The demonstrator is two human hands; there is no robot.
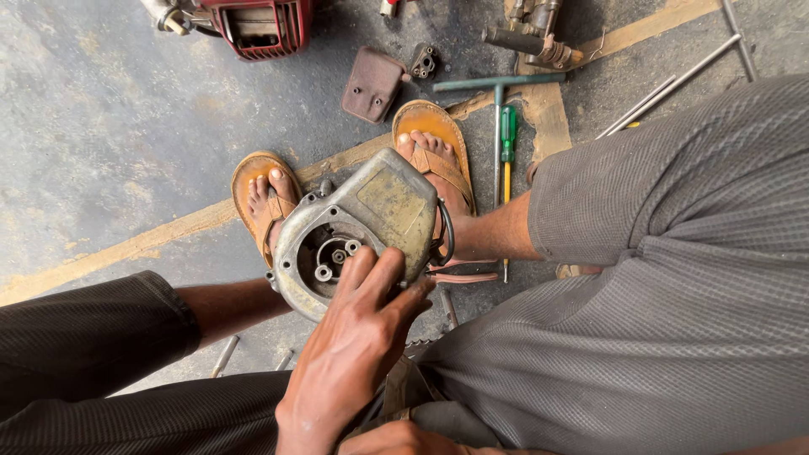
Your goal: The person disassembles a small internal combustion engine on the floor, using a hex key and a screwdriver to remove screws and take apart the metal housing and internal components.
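Observation:
My left hand (354,337) reaches up from the bottom centre and grips the near edge of a worn grey metal engine housing (379,211), fingers laid over its rim. The housing has a round opening (329,257) with small bosses inside and is held above my two sandalled feet (434,156). Only a knuckle-like part of my right hand (404,440) shows at the bottom edge, below the left hand; what it holds is hidden.
On the concrete floor lie a red engine part (261,25), a brown cover plate (371,84), a T-handle wrench (497,84), a green-handled screwdriver (507,135), red-handled pliers (463,275) and metal rods (674,84). My knees flank the housing.

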